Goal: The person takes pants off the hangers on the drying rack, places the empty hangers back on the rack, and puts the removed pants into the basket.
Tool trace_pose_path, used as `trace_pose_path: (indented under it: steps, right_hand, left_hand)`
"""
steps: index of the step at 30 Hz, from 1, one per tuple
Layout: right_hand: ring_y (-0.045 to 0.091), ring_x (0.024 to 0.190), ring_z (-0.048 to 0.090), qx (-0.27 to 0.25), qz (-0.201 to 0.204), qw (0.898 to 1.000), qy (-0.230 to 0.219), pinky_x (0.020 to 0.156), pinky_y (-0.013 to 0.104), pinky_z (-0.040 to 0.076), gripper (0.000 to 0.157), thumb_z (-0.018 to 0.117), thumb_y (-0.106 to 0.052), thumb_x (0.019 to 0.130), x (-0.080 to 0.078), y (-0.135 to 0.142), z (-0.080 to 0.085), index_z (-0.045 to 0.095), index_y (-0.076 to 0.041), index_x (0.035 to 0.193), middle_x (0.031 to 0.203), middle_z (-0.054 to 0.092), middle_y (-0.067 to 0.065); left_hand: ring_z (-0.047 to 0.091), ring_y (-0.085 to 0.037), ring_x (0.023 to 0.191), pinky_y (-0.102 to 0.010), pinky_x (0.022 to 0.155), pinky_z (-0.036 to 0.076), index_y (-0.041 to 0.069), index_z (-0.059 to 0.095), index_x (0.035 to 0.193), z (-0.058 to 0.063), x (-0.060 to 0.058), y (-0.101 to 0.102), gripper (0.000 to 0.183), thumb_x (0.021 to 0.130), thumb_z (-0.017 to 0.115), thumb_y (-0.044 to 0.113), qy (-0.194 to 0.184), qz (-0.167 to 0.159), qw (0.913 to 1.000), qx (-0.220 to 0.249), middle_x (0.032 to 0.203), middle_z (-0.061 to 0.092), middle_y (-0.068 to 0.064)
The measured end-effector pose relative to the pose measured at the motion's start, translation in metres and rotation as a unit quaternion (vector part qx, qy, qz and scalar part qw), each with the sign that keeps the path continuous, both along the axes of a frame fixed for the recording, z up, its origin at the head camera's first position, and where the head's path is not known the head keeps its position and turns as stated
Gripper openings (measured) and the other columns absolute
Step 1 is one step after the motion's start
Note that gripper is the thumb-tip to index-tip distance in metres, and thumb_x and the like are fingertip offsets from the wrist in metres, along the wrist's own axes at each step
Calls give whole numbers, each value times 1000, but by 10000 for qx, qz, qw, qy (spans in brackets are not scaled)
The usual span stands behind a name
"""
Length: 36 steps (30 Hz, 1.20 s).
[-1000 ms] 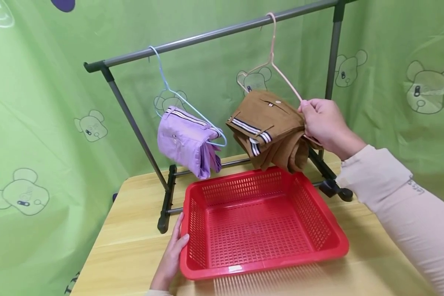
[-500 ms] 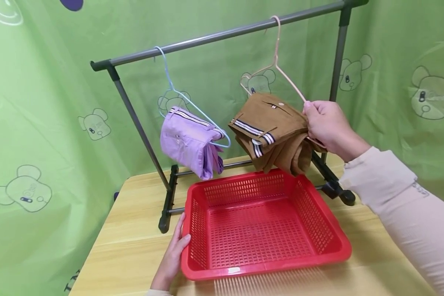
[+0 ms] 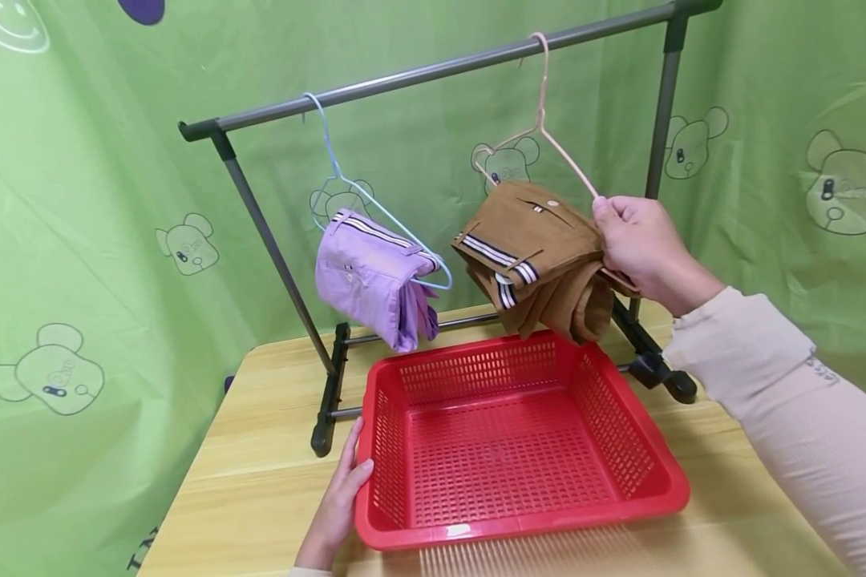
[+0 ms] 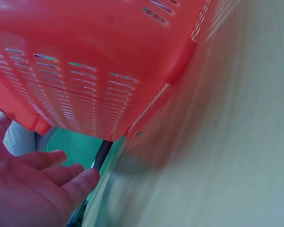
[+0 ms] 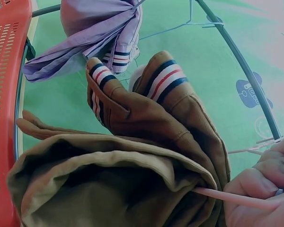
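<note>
My right hand [image 3: 645, 244] pinches the right shoulder of a pink hanger [image 3: 568, 163], whose hook sits over the rack's rail. Folded brown pants [image 3: 530, 232] with a striped waistband hang over that hanger, close beside the fingers. In the right wrist view, the hanger's arm runs from the hand into the brown cloth. My left hand [image 3: 339, 497] lies with extended fingers at the left rim of a red plastic basket [image 3: 523, 525]. From the left wrist, the loose fingers [image 4: 80, 184] show beside the basket's slotted wall.
Folded purple pants [image 3: 364, 268] hang from a blue hanger [image 3: 386, 216] left of the brown pair. The grey-and-black rack [image 3: 426, 72] stands on a wooden table [image 3: 220, 449] behind the basket. A green patterned curtain [image 3: 79, 200] covers the background.
The whole view shifts slightly, so everything appears a little further right and lower. The right hand keeps its pinch on the pink hanger, and the left hand stays at the basket.
</note>
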State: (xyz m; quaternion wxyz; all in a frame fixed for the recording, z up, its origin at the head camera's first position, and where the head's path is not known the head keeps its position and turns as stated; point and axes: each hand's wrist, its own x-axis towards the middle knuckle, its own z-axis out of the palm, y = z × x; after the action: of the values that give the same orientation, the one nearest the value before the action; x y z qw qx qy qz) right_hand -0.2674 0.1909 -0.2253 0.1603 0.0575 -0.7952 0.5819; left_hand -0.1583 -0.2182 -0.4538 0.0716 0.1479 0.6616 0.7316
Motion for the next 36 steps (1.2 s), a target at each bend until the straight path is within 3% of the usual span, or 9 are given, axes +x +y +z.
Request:
trace_pose_path:
  steps: [16, 25, 36]
  right_hand:
    - [7, 41, 36, -115, 27, 9999, 108, 35, 25, 30, 38, 44, -34, 103, 2, -3, 2, 56, -5, 81, 51, 38, -8]
    - [7, 41, 36, -443, 141, 9987, 184, 35, 24, 30, 36, 44, -30, 103, 4, -3, 7, 59, -6, 81, 53, 40, -7]
    - [6, 41, 35, -345, 155, 9990, 239, 35, 24, 29, 37, 44, -29, 104, 9, -3, 11, 58, -7, 77, 52, 38, -8]
  left_hand:
    - [48, -49, 120, -47, 91, 50, 21, -1, 156, -2, 0, 0, 64, 104, 36, 16, 38, -31, 10000, 60, 153, 14, -31]
    - [51, -49, 117, -49, 88, 51, 21, -2, 156, -1, -1, 0, 64, 105, 36, 18, 28, -84, 9999, 85, 150, 17, -36]
    - [51, -51, 115, -48, 87, 51, 22, -1, 156, -1, 0, -1, 63, 105, 35, 18, 52, -77, 10000, 31, 150, 16, -36]
